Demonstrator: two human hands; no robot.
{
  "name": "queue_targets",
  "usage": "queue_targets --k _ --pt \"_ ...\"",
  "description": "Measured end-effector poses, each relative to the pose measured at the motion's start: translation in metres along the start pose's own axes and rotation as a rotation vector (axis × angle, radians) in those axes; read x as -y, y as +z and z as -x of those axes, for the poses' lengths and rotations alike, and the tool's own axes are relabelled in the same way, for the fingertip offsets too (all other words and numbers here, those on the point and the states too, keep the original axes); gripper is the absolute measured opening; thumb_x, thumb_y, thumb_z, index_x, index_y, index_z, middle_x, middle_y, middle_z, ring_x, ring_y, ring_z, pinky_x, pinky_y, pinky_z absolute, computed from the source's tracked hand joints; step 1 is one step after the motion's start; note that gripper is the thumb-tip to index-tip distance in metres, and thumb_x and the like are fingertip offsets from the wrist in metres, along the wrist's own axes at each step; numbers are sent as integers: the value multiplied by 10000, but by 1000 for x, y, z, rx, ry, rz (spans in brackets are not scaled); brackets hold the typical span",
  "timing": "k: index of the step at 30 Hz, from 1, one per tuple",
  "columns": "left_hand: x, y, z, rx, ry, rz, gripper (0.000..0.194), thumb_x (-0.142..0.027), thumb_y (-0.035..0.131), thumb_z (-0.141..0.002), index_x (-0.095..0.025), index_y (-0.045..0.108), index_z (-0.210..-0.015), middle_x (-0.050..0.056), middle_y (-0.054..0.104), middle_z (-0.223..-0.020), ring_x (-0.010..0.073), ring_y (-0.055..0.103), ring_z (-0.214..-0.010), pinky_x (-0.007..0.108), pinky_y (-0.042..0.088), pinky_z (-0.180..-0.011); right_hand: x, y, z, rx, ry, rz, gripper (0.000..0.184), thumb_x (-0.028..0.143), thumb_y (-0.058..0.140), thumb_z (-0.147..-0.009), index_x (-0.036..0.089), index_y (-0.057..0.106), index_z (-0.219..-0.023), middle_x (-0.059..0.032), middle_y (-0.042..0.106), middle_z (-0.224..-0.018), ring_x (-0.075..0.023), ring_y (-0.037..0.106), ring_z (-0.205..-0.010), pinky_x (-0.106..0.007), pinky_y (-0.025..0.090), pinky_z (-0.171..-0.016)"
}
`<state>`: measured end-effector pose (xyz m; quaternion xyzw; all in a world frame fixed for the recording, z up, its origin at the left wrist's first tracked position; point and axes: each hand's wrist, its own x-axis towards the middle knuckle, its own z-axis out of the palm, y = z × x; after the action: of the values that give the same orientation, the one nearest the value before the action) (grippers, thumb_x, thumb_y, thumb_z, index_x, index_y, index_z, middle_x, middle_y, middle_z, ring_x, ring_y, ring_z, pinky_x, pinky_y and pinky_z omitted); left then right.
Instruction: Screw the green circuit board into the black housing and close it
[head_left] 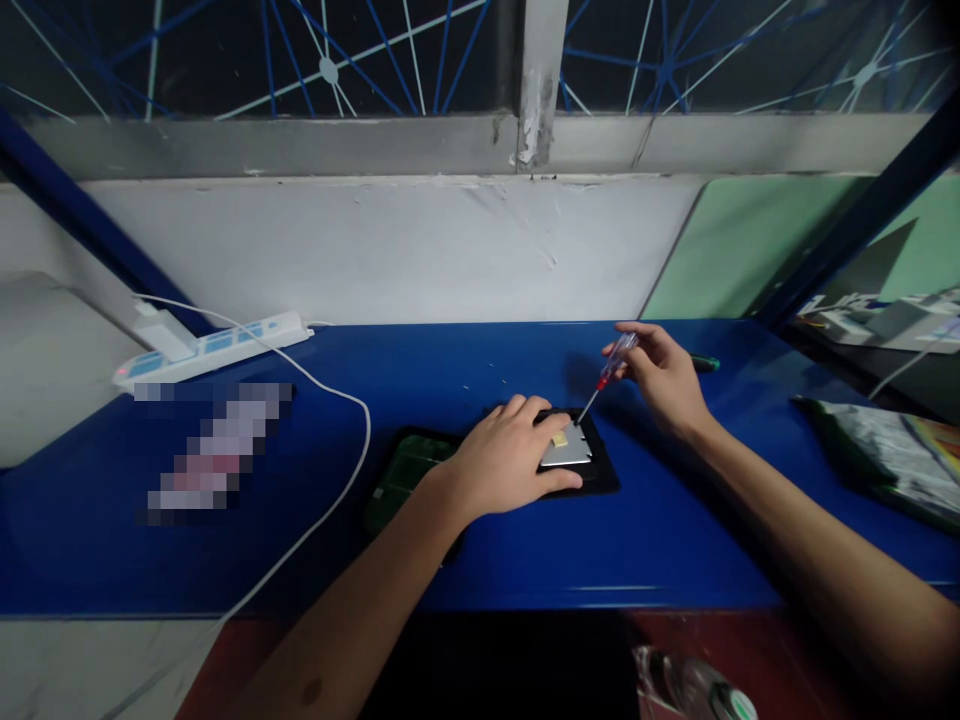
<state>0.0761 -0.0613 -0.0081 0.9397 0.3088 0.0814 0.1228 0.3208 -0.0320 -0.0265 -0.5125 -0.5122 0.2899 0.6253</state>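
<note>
Your left forearm (386,590), left hand (508,458) resting fingers-spread on a black device (581,452), right hand (664,382) gripping a screwdriver (603,382)

Scanning for lettering and finding not one readable word or number! Checking the yellow square (559,439) on the silver plate (574,451) and the small pale mark (379,493) on the dark green piece (412,463), and getting nothing legible from either. Trying the shiny packet (889,450) at the right, the bottle cap (742,706) and the pixelated patch (221,450) on the blue table (540,560), and making out only color, blur and blocks.
</note>
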Motion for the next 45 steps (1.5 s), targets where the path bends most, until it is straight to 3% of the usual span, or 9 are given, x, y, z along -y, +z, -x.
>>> queue_targets --k 29,45 --pt "1 0 0 5 11 0 587 -590 546 -955 -274 470 -1444 101 513 -1356 324 499 -1202 485 477 -970 3 1 0 -6 6 13 231 225 648 -790 258 622 -1017 2 713 -834 -119 599 -562 -306 518 -579" --pt "-3 -2 0 -18 21 -46 484 -496 559 -972 -260 521 -1393 109 547 -1288 314 523 -1166 464 496 -940 2 0 0 -7 -76 55 251 184 601 -810 248 612 -1053 -12 703 -848 -124 600 -579 -320 533 -594"
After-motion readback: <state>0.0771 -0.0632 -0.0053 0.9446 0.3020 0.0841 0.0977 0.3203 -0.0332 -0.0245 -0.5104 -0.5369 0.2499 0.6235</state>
